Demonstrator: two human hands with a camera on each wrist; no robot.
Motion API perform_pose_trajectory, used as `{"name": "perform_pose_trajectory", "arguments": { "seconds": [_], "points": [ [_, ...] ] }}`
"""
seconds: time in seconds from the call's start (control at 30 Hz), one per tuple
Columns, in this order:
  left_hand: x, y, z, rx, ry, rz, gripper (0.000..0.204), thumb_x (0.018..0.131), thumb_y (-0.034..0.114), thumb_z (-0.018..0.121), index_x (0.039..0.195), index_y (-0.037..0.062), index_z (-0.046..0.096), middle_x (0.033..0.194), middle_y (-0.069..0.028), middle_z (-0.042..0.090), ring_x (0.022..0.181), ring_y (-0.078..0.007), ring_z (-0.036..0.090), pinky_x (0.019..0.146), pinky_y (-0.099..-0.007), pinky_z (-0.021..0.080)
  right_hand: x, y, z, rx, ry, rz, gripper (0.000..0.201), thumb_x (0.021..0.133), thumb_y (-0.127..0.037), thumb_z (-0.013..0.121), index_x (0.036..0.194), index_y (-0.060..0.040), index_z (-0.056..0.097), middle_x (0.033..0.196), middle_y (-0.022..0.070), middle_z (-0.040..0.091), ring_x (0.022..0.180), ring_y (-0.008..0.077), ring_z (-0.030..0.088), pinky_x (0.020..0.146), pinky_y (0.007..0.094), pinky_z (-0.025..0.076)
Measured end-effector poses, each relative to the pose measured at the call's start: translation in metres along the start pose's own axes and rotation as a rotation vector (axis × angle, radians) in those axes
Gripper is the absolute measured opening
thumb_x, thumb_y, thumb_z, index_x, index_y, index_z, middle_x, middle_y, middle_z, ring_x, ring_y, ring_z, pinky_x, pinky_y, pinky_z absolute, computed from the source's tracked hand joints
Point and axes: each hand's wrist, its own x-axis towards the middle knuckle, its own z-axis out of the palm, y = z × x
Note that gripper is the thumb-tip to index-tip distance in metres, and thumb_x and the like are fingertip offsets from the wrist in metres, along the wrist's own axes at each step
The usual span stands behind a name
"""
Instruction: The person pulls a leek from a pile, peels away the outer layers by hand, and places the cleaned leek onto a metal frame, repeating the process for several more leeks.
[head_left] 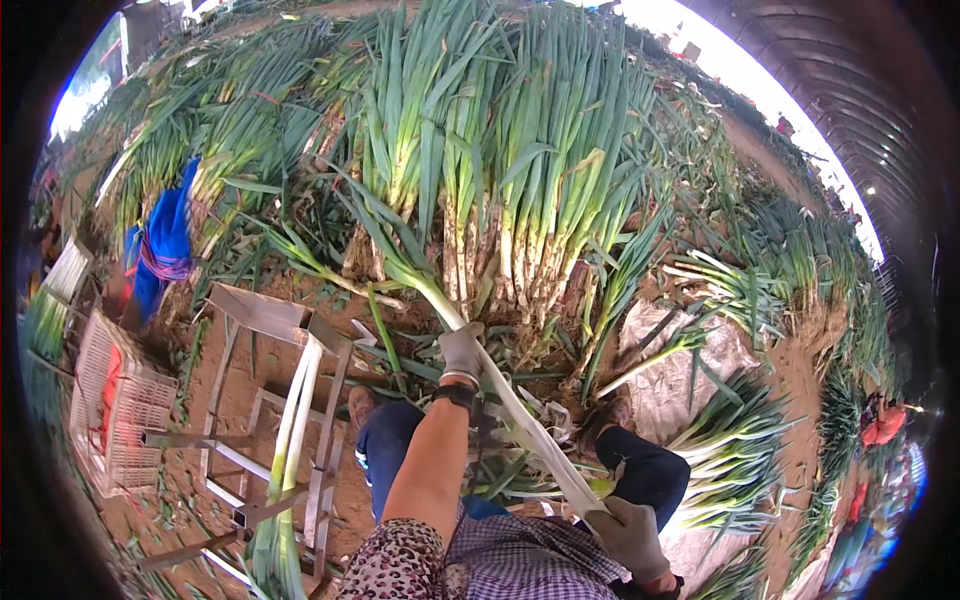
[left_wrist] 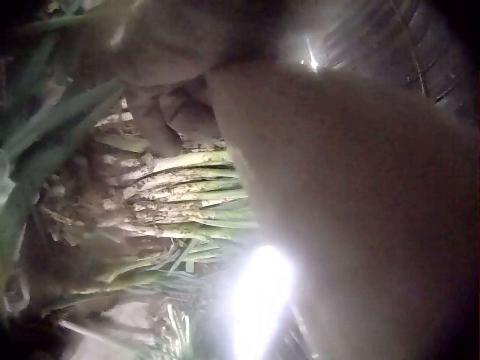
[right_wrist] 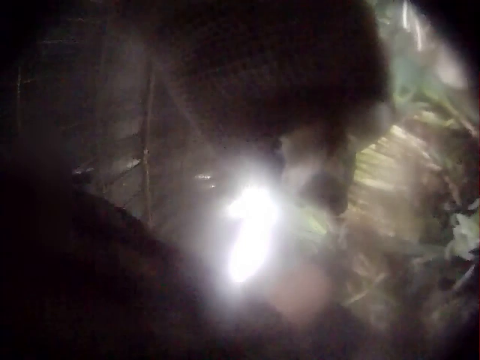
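Note:
One long green onion slants across the front of the body, its green leaves toward the upper left and its pale stem toward the lower right. My gloved left hand grips it partway along the stem. At the lower end, my gloved right hand holds the pale stem near my lap. The left wrist view shows curled gloved fingers in front of upright onions with soil on their stems. Dark blur and glare fill most of the right wrist view, where the right hand's hold is hidden.
A dense stand of unpeeled green onions leans ahead. To the left are a metal frame bearing peeled onions, a plastic crate and a blue cloth bundle. Peeled onions lie on pale sacking at right.

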Motion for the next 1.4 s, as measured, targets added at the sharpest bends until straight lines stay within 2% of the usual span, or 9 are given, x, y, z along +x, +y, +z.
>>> {"name": "perform_pose_trajectory", "arguments": {
  "seconds": [0.27,0.4,0.53,0.7,0.73,0.8,0.83,1.03,1.4],
  "points": [
    [-0.015,0.032,0.016,-0.335,-0.258,-0.084,0.018,0.087,0.020,0.063,0.092,0.0036,0.058,0.079,-0.0073,0.056,0.073,-0.0231,0.062,0.063,-0.0352,0.055,0.020,0.002,-0.036,0.297,-0.193,0.216,0.024,0.084,-0.022,0.065,0.088,0.0011,0.065,0.066,0.0130,0.061,0.054,0.0173,0.054,0.054,0.0318,0.045],
    [-0.062,0.042,0.019,-0.402,-0.628,-0.284,0.022,0.091,0.024,0.060,0.096,0.0042,0.053,0.077,-0.0059,0.053,0.081,-0.0248,0.059,0.093,-0.0495,0.051,0.130,0.091,0.068,-0.510,-0.134,-0.273,0.043,0.082,-0.023,0.067,0.116,0.0002,0.054,0.109,0.0156,0.061,0.092,0.0235,0.062,0.078,0.0349,0.049],
    [-0.133,0.033,0.026,-0.341,-0.838,-0.285,0.030,0.096,0.031,0.051,0.097,0.0016,0.053,0.077,-0.0058,0.053,0.080,-0.0220,0.058,0.096,-0.0444,0.049,0.199,0.041,0.104,0.018,0.163,-0.764,0.056,0.083,-0.022,0.066,0.131,-0.0035,0.045,0.125,0.0189,0.052,0.100,0.0318,0.061,0.087,0.0417,0.048],
    [-0.232,-0.015,0.045,-0.148,-1.347,-0.398,0.035,0.095,0.022,0.051,0.128,0.0090,0.051,0.102,-0.0077,0.061,0.088,-0.0167,0.062,0.089,-0.0331,0.052,0.154,-0.080,0.080,0.008,0.685,0.133,0.059,0.085,-0.025,0.064,0.133,0.0028,0.041,0.120,0.0163,0.056,0.110,0.0229,0.056,0.087,0.0348,0.048],
    [-0.241,0.000,0.042,0.076,-1.425,-0.006,0.031,0.093,0.016,0.053,0.122,0.0068,0.055,0.104,-0.0082,0.062,0.089,-0.0166,0.063,0.086,-0.0318,0.052,0.137,-0.095,0.069,0.015,0.776,0.392,0.060,0.086,-0.025,0.064,0.133,0.0044,0.040,0.119,0.0156,0.057,0.112,0.0207,0.054,0.088,0.0332,0.048],
    [-0.261,0.031,0.038,0.599,-1.231,0.871,0.025,0.087,0.003,0.055,0.111,0.0024,0.063,0.106,-0.0091,0.064,0.090,-0.0164,0.064,0.079,-0.0292,0.053,0.206,0.050,0.040,1.439,-0.007,-0.330,0.044,0.092,-0.023,0.058,0.131,-0.0024,0.048,0.108,0.0110,0.059,0.094,0.0172,0.058,0.082,0.0312,0.048],
    [-0.263,0.051,0.040,0.452,-1.086,0.272,0.018,0.085,0.005,0.058,0.101,-0.0003,0.065,0.097,-0.0096,0.067,0.084,-0.0171,0.065,0.076,-0.0305,0.053,0.167,-0.002,0.002,1.012,0.385,-0.432,0.041,0.086,-0.022,0.066,0.116,0.0052,0.057,0.098,0.0072,0.066,0.089,0.0140,0.061,0.078,0.0263,0.050],
    [-0.205,-0.014,0.063,1.099,-0.605,1.322,0.039,0.077,0.034,0.066,0.101,0.0037,0.060,0.092,-0.0188,0.064,0.082,-0.0335,0.064,0.075,-0.0431,0.049,0.101,0.011,-0.083,1.008,0.388,-0.354,0.029,0.086,-0.022,0.066,0.102,0.0016,0.067,0.089,0.0023,0.065,0.076,0.0084,0.057,0.071,0.0241,0.046],
    [-0.231,-0.013,0.138,1.442,-0.675,1.406,0.017,0.076,0.022,0.058,0.085,0.0096,0.065,0.075,-0.0122,0.065,0.069,-0.0296,0.064,0.061,-0.0383,0.050,0.045,0.040,-0.163,1.067,0.547,-0.440,0.024,0.084,-0.017,0.066,0.099,0.0012,0.067,0.073,0.0015,0.062,0.053,0.0052,0.050,0.047,0.0185,0.037]
  ]
}}
